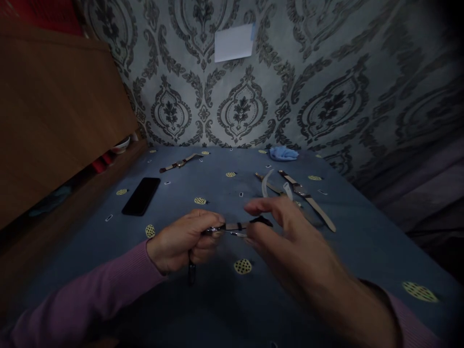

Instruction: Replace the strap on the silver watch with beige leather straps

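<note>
Near the middle of the view, my left hand (pixel 192 238) is closed around a wristwatch (pixel 235 225); its case shows at the fingertips and one strap part hangs below the fist. The other strap part points right, toward my right hand (pixel 277 222). That hand is curved, with thumb and index finger apart around the dark strap end. A thin metallic piece (pixel 237 234) lies just under the strap, its right end by my right fingers. Whether the right hand grips this piece is unclear, as the fingers partly hide it.
A black phone (pixel 141 196) lies at left on the blue tablecloth (pixel 203 179). Behind it is a watch (pixel 180 164). Another watch (pixel 300 190), a curved pale strip (pixel 266 183) and a blue cloth (pixel 283 153) are at right. A wooden cabinet (pixel 58 111) borders the left.
</note>
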`<state>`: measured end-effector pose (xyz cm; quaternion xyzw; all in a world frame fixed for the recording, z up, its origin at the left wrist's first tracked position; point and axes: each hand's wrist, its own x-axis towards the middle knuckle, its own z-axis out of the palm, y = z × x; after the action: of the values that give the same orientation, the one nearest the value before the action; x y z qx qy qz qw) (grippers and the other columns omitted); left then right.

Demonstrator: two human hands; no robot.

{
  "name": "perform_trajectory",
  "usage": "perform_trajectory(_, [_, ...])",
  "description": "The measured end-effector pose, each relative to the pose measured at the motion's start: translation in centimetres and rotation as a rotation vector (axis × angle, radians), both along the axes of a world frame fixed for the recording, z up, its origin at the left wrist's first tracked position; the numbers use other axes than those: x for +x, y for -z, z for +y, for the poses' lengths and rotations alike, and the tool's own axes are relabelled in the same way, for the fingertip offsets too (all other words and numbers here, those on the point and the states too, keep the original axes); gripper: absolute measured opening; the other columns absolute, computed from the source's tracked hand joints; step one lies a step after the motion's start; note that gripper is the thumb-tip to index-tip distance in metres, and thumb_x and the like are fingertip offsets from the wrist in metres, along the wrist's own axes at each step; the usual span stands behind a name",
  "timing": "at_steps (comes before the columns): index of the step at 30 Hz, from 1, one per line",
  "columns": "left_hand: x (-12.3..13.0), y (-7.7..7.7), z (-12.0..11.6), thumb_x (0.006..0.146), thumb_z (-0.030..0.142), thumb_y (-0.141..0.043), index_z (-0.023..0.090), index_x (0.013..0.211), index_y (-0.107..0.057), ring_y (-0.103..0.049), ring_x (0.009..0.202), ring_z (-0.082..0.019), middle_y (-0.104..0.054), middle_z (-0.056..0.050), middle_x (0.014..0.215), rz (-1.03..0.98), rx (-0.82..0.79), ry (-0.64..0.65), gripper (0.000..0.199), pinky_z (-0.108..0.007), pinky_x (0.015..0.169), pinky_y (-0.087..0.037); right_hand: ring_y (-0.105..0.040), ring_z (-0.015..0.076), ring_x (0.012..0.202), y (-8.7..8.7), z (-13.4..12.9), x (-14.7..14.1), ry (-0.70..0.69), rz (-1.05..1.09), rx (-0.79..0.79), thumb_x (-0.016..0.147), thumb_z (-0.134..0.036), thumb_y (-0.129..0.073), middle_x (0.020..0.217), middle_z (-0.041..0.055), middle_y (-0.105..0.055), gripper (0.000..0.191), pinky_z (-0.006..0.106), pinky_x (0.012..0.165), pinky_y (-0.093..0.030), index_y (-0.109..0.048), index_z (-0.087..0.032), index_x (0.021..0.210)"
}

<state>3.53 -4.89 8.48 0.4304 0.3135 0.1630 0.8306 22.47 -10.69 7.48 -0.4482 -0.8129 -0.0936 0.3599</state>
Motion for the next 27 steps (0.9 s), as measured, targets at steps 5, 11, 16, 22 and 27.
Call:
perform_trajectory(5, [0.0,0.1,-0.1,0.091,0.018,-0.037,0.018,0.056,-0.038,-0.011,0.034,-0.004,-0.022,0.010,0.040,0.020,0.010,0.011,0.036,-0.017,0.033,-0.010,-0.055,0.0134,0.065,-0.2,0.0,0.4,-0.154,-0.033,-0.207,0.094,-0.014,-0.039,0.083,0.0039,-0.058,0.017,0.023,0.053,-0.042,-0.052,-0.022,0.085])
perform_trajectory(11, [0.1,0.1,-0.2,0.092,0.017,-0.035,0.018,0.057,-0.038,-0.011,0.035,-0.005,-0.023,0.010,0.041,0.044,-0.005,0.009,0.036,-0.018,0.034,-0.009,-0.051,0.0114,0.059,-1.0,-0.2,0.4,-0.219,-0.025,-0.281,0.093,-0.009,-0.037,0.075,0.0018,-0.054,0.019,0.022,0.052,-0.039,-0.046,-0.020,0.080])
perform_trajectory(16, [0.3,0.3,-0.2,0.092,0.017,-0.034,0.018,0.056,-0.036,-0.009,0.035,-0.005,-0.020,0.010,0.040,0.033,-0.017,0.011,0.037,-0.019,0.034,-0.007,-0.050,0.0102,0.054,-0.7,-0.5,-0.3,-0.230,0.040,-0.220,0.095,-0.008,-0.036,0.070,0.0004,-0.053,0.021,0.021,0.049,-0.038,-0.044,-0.020,0.079])
perform_trajectory(22, [-0.1,0.5,-0.3,0.093,0.018,-0.034,0.018,0.057,-0.037,-0.011,0.036,-0.005,-0.021,0.010,0.041,0.046,0.010,0.010,0.036,-0.019,0.035,-0.008,-0.062,0.0123,0.064,0.2,-0.9,-0.5,-0.153,0.127,-0.282,0.096,-0.014,-0.042,0.079,0.0013,-0.063,0.012,0.020,0.053,-0.046,-0.051,-0.020,0.101])
perform_trajectory(27, [-0.1,0.6,-0.4,0.093,0.019,-0.036,0.019,0.059,-0.037,-0.010,0.036,-0.004,-0.022,0.011,0.041,0.061,0.018,0.015,0.033,-0.019,0.035,-0.008,-0.066,0.0143,0.076,0.5,-1.0,-0.5,-0.213,0.172,-0.288,0.096,-0.014,-0.042,0.089,0.0039,-0.065,0.031,0.023,0.063,-0.053,-0.049,-0.020,0.126])
